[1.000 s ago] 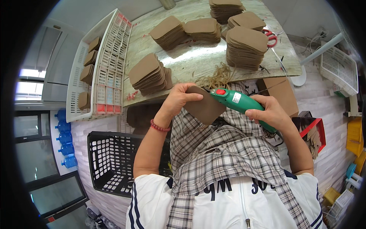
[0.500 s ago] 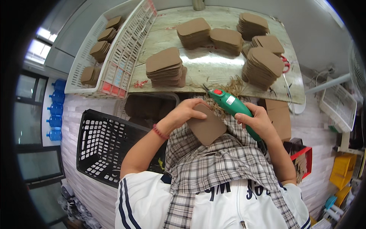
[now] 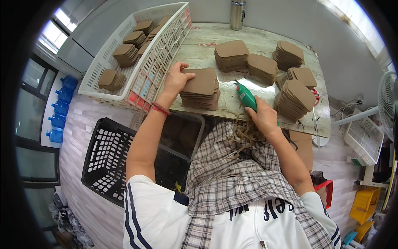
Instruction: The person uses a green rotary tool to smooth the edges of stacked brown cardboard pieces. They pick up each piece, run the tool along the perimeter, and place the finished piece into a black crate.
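On the near left part of the table stands a stack of brown, rounded flat pieces (image 3: 200, 89). My left hand (image 3: 177, 81) is at its upper left corner, thumb on the top brown flat piece (image 3: 201, 79) and fingers along its edge; the fingertips are partly hidden. My right hand (image 3: 263, 115) is wrapped round green electric scissors (image 3: 247, 97), their dark pointed tip aimed away over the table. Shreds of brown trimmings (image 3: 244, 137) hang on the checked apron (image 3: 226, 178) below the scissors.
More stacks of brown pieces (image 3: 294, 99) stand on the table's right and back. A white crate (image 3: 153, 66) with stacks is at the left. A black crate (image 3: 105, 153) sits below. A steel flask (image 3: 237, 15), red-handled scissors (image 3: 316, 98) and a fan (image 3: 387, 99) are farther off.
My left hand has moved forward and left with the brown piece from my lap to the stack. My right hand has shifted slightly left, still holding the green electric scissors. The view has tilted up.
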`<state>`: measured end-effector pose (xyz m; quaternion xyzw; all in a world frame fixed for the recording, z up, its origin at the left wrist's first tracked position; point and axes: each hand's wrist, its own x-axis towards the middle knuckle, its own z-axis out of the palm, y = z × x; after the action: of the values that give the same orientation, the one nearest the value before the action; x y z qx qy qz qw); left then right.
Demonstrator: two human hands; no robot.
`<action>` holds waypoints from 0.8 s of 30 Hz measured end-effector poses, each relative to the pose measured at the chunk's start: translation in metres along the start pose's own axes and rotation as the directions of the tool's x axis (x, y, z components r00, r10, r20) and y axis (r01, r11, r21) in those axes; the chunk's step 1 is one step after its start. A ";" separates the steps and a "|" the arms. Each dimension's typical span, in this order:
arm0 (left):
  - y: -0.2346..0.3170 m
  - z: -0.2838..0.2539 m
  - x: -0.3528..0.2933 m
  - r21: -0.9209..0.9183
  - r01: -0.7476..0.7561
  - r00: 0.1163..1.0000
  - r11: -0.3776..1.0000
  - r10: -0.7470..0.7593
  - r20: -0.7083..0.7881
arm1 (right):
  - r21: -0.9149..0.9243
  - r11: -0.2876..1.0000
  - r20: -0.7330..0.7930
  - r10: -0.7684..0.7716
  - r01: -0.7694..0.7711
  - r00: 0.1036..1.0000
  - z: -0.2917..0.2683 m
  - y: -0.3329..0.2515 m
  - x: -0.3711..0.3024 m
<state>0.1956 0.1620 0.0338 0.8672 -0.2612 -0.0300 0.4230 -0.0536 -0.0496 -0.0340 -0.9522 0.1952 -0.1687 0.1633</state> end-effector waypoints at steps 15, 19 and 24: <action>-0.023 -0.011 -0.002 -0.318 0.697 0.670 0.643 -0.427 0.607 | 0.747 0.406 0.512 0.153 -0.526 0.846 0.002 -0.060 0.055; -0.020 -0.011 -0.007 -0.403 0.709 0.663 0.578 -0.352 0.661 | 0.652 0.105 0.750 0.063 -0.751 0.659 0.019 -0.080 0.077; -0.044 0.000 -0.017 -0.565 0.718 0.678 0.407 -0.222 0.701 | 0.618 0.062 0.784 0.018 -0.784 0.620 0.024 -0.083 0.087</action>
<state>0.1997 0.1923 -0.0025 0.5643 -0.0515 -0.5033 0.6524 0.0571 -0.0083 -0.0016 -0.5203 0.2640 0.1160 0.8039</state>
